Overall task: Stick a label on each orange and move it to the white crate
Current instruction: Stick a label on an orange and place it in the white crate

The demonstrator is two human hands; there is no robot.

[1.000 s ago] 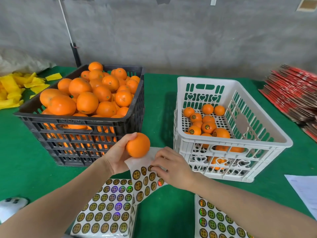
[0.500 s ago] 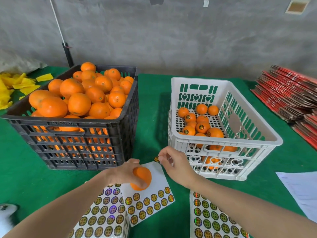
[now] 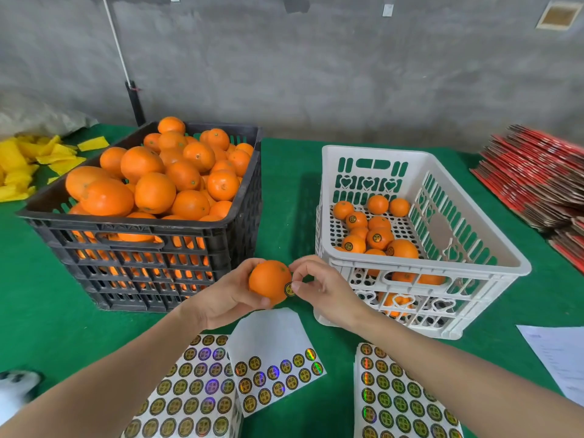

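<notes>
My left hand [image 3: 224, 297] grips an orange [image 3: 268, 281] above the green table, between the two crates. A round gold label [image 3: 288, 289] lies on the orange's right side, and my right hand [image 3: 322, 287] pinches it there between thumb and fingertip. The black crate [image 3: 148, 238] at the left is heaped with plain oranges. The white crate [image 3: 420, 260] at the right holds several labelled oranges. A half-used label sheet [image 3: 275, 358] lies just below my hands.
Full label sheets lie at the near edge, one stack at the left [image 3: 189, 396] and one at the right [image 3: 398, 399]. Yellow paper scraps [image 3: 28, 162] sit far left, red flat cartons [image 3: 537, 178] far right, a white paper [image 3: 559, 352] near right.
My left hand lifted the orange off the label sheet and up between the crates. My right hand brought the peeled label from the sheet onto the orange's side.
</notes>
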